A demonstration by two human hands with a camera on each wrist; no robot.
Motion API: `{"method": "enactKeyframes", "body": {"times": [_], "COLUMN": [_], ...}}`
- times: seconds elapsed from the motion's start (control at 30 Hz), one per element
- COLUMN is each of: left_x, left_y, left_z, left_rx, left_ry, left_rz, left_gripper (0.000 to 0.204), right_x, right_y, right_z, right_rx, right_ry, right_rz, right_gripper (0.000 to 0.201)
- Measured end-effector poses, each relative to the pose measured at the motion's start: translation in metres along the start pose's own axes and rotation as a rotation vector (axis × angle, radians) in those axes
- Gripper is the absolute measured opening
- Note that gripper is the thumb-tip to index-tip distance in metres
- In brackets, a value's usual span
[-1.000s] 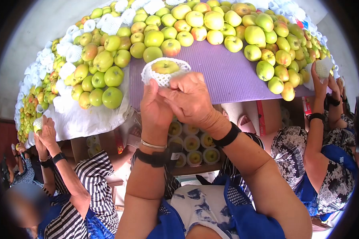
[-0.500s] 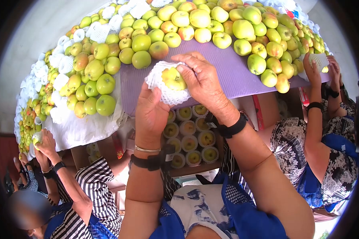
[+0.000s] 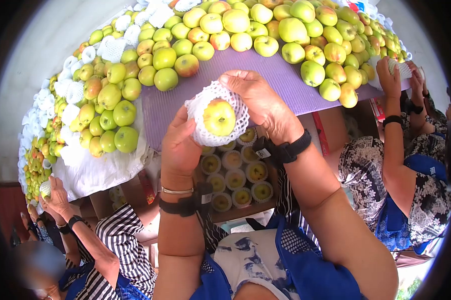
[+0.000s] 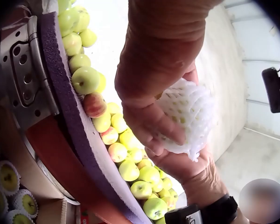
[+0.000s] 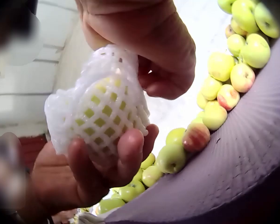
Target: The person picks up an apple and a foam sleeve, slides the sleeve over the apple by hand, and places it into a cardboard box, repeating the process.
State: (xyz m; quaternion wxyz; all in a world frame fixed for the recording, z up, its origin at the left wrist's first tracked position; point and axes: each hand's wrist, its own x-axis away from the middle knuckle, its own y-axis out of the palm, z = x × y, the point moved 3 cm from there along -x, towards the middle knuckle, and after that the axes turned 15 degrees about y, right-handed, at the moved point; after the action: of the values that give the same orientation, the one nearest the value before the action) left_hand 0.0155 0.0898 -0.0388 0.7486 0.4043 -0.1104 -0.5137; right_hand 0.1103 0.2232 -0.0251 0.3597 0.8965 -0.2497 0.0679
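Note:
A yellow-green apple (image 3: 219, 117) with a reddish blush sits inside a white foam net sleeve (image 3: 200, 131), its face showing through the sleeve's opening in the head view. My left hand (image 3: 179, 145) grips the sleeved apple from the left and below. In the right wrist view the left fingers (image 5: 129, 154) curl around the netting. At the top right of the sleeve, my right hand (image 3: 258, 97) pinches the net's edge between thumb and fingers. Netting covers the apple's side in the left wrist view, where the sleeve (image 4: 189, 116) bunches up.
Loose apples (image 3: 235, 21) are heaped along the far side of the purple ribbed mat (image 3: 155, 107), with white foam nets (image 3: 113, 48) at the left. Below the table edge, a box (image 3: 220, 216) holds rows of netted apples. Other people's hands (image 3: 59, 196) work on both sides.
The sleeved apple has turned so its face points toward me and has come lower. My right hand has moved from the apple's front to the sleeve's upper right edge.

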Motion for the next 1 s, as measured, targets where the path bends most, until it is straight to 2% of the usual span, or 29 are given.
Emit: {"method": "enactKeyframes", "body": {"times": [0.1, 0.17, 0.2, 0.3, 0.43, 0.53, 0.63, 0.77, 0.93, 1.0], "left_x": [0.001, 0.000, 0.000, -0.002, -0.005, -0.009, -0.010, -0.007, -0.009, -0.009], "left_y": [-0.003, -0.004, -0.004, 0.000, 0.001, 0.007, 0.006, -0.003, -0.006, -0.006], "left_z": [0.000, 0.000, 0.001, 0.006, 0.004, 0.001, 0.000, -0.001, 0.002, 0.003], "left_rx": [0.093, 0.107, 0.106, 0.103, 0.148, 0.176, 0.238, 0.402, 0.485, 0.484], "left_ry": [0.033, 0.070, 0.077, 0.103, 0.128, 0.166, 0.174, 0.124, 0.130, 0.142], "left_rz": [-0.036, -0.063, -0.031, 0.037, 0.071, 0.103, 0.119, 0.192, 0.175, 0.179], "left_gripper": [0.050, 0.050, 0.050, 0.051, 0.051, 0.050, 0.050, 0.053, 0.051, 0.050], "right_x": [0.000, 0.000, -0.001, -0.003, -0.005, -0.001, -0.004, -0.006, -0.013, -0.007], "right_y": [-0.001, 0.000, 0.001, -0.008, -0.007, 0.009, 0.009, 0.010, 0.007, 0.005], "right_z": [0.000, -0.001, -0.001, -0.005, -0.001, -0.002, 0.002, 0.010, 0.013, 0.007], "right_rx": [0.020, 0.148, 0.213, 0.290, 0.090, -0.104, 0.009, 0.268, 0.619, 0.738], "right_ry": [0.048, 0.008, -0.011, 0.024, 0.029, -0.043, -0.095, -0.130, -0.263, -0.265], "right_rz": [-0.031, 0.039, 0.073, 0.020, -0.051, -0.062, -0.073, 0.063, 0.146, 0.255], "right_gripper": [0.019, 0.020, 0.020, 0.018, 0.017, 0.018, 0.024, 0.029, 0.030, 0.031]}}
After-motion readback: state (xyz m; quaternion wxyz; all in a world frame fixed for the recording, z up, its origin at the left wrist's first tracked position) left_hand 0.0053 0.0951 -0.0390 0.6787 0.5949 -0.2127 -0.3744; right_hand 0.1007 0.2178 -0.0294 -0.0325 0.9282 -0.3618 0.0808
